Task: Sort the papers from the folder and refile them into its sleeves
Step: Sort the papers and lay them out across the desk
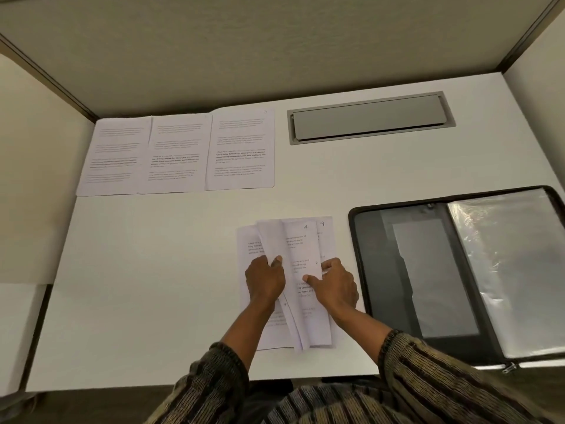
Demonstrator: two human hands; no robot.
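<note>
Across the desk point(153, 270), three sheets point(177, 154), one folder point(376, 255), left hand point(265, 281), right hand point(336, 289), fingers point(313, 280) pinching perhaps three papers point(301, 243)

Folder point(357, 258) is cut off by the right edge, and glare hides what its sleeves hold. Print on the three far sheets point(180, 153) is too small to read. Left hand point(264, 280) fingertips are hidden under the curled sheet point(272, 240). Right hand point(336, 287) covers part of the stack point(315, 328); lower sheets mostly hidden.

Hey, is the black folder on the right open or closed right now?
Open. The folder lies spread flat on the desk, a dark inner pocket on one half, clear sleeves on the other.
</note>
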